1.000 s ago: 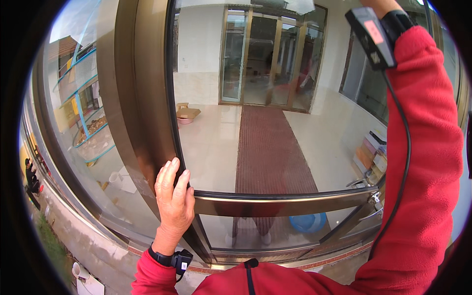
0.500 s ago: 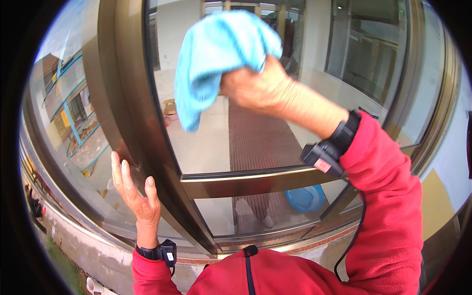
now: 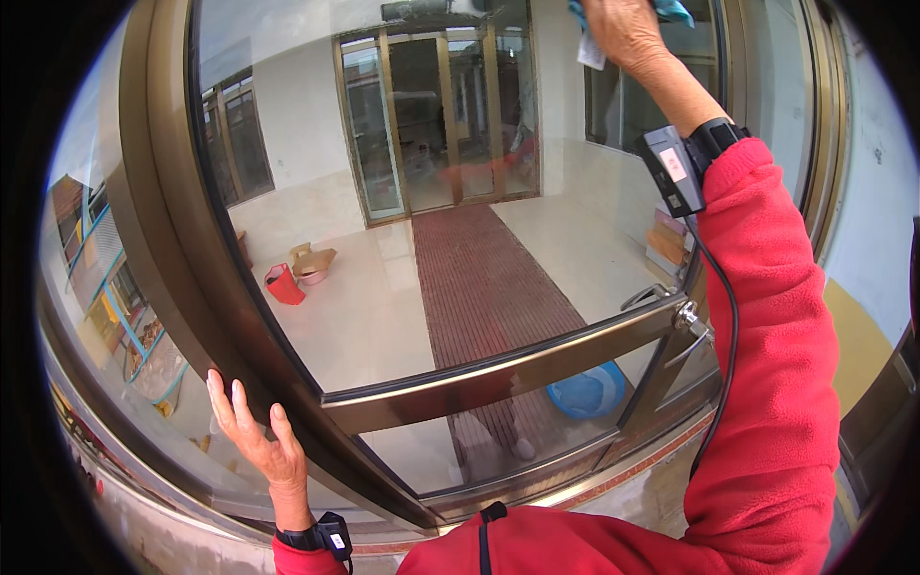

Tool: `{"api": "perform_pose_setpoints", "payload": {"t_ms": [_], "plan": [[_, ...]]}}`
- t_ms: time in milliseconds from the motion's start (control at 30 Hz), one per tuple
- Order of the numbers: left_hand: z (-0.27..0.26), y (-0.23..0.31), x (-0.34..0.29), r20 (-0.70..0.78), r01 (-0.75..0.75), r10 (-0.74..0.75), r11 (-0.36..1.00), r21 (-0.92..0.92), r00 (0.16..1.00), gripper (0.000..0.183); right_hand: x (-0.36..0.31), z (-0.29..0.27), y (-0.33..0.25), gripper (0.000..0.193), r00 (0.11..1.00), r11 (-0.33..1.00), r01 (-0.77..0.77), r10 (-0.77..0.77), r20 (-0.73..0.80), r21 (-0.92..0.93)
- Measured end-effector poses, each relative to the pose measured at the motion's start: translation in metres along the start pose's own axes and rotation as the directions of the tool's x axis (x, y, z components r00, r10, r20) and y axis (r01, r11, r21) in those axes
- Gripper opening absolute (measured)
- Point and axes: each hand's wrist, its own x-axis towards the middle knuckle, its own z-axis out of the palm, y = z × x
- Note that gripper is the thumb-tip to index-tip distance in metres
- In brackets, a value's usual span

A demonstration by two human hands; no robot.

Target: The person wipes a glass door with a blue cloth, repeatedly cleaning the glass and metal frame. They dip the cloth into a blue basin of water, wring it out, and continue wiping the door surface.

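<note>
At the top right, my right hand [image 3: 625, 36] presses a light blue cloth [image 3: 675, 11] against the upper glass of a door. Most of the cloth is covered by the hand or cut off by the upper edge; a white label [image 3: 591, 53] hangs from it. My left hand [image 3: 259, 441] is raised at the lower left with its fingers apart, holding nothing. Those fingertips are beside the brown metal door frame [image 3: 251, 340]; whether they touch it I cannot tell.
A door handle with a lock [image 3: 692, 321] juts out at the right end of the crossbar [image 3: 498, 364]. Behind the glass are a brown ribbed mat [image 3: 489, 278], a blue basin [image 3: 586, 391], a red container [image 3: 285, 285] and cardboard boxes [image 3: 666, 240].
My right hand has swept the cloth up and to the right across the glass. The whole view has shifted, showing more of the room behind. My left hand remains open by the frame.
</note>
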Motion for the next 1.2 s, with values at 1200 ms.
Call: {"api": "perform_pose_setpoints", "payload": {"t_ms": [1200], "plan": [[0.013, -0.008, -0.005, -0.050, -0.028, 0.029, 0.999, 0.021, 0.998, 0.052, -0.272, -0.044, -0.077, 0.052, 0.752, 0.712, -0.649, 0.549, 0.366, 0.266]]}}
